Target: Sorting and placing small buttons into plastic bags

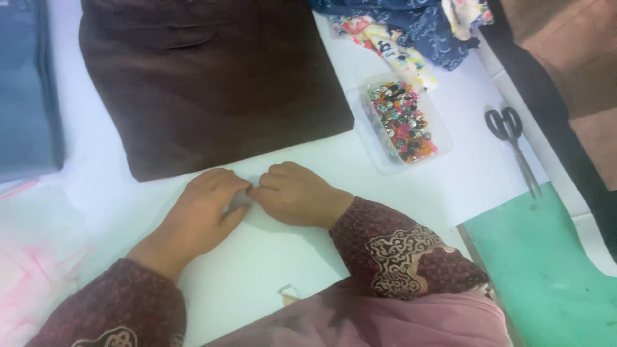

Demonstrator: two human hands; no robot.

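- Two hands, left hand (204, 209) and right hand (297, 193), meet on the white counter (411, 193), fingers pinched together on something too small to identify.
- Slipping could lose it against the counter.
- A right-elbow nudge risks spilling the clear tray of coloured beads (403, 120).

Surface (270, 263): white. Folded cloth (212, 77): dark brown, plain. Second folded cloth (26, 90): slate blue, plain. Fabric heap (411, 26): navy with pale swirl print, mixed with cream floral scraps. Clear tray (379, 157): beads (402, 121) in red, orange, pink, green, black. Scissors (511, 144): black handles. Mat (546, 270): green. Sleeves (398, 247): maroon, cream scrollwork motif.
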